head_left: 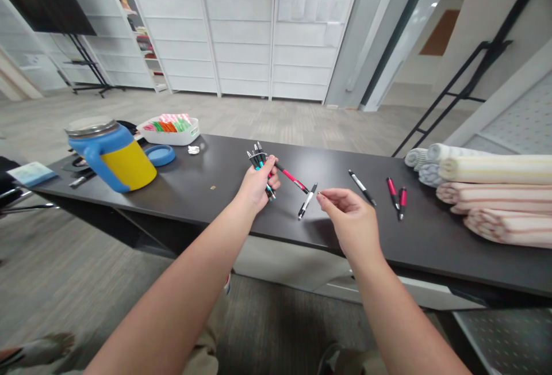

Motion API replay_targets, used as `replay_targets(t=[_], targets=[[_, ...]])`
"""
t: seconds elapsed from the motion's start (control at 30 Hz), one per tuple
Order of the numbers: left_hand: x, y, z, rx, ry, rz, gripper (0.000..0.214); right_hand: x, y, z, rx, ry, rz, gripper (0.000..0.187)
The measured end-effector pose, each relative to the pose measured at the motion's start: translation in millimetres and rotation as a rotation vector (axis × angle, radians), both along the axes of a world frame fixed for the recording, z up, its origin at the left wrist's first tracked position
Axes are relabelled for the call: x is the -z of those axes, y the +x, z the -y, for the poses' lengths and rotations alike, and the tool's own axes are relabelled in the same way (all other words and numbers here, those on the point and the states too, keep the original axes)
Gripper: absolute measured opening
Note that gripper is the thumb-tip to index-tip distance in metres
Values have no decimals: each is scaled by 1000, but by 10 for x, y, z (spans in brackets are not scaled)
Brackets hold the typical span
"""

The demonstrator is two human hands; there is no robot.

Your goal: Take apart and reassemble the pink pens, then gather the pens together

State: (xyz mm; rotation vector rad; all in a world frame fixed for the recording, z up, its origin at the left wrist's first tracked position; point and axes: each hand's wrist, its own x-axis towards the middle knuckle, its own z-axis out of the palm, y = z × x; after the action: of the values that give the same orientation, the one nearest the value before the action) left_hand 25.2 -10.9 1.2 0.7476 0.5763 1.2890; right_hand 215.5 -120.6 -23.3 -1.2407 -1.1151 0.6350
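My left hand (257, 184) is wrapped around a bundle of pens (257, 158), mostly black with some teal, their tips pointing up and away. A pale band seems to circle the bundle near the top. A red-and-black pen (292, 178) slants from beside that hand toward a white-and-black pen (307, 201). Whether the red pen touches the bundle, I cannot tell. Just right of the white pen, my right hand (348, 214) has thumb and forefinger pinched together, with a tiny bright spot between them. Farther right lie another white-and-black pen (362, 187) and two red pens (392, 193).
Rolled striped cloths (500, 191) are stacked at the right end of the dark table (207, 171). On the left stand a blue-and-yellow mug (116, 156), a blue lid (160, 155) and a white basket (190, 133) of colourful packets. A crumpled white bit (194, 149) lies nearby.
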Motion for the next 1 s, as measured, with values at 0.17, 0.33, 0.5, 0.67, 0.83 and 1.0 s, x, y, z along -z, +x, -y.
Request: replay_targets(t=[0.17,0.33,0.5,0.67,0.83,1.0], targets=[[-45,-1,31,18,43,6,40,-16,16,-13,-50,-39,-8,33],[-43,7,31,29,57,-3,42,-19,6,-34,-40,-37,-31,34],[-40,13,25,24,53,-12,39,-25,-4,-28,-23,-29,-25,34],[-41,20,35,30,55,-18,37,-36,-9,-19,-31,-44,-14,35],[-28,20,34,34,64,-21,38,-38,-4,-24,-31,-60,-14,37],[-29,14,31,53,70,-18,36,-51,-2,-25,-29,-86,-12,37]])
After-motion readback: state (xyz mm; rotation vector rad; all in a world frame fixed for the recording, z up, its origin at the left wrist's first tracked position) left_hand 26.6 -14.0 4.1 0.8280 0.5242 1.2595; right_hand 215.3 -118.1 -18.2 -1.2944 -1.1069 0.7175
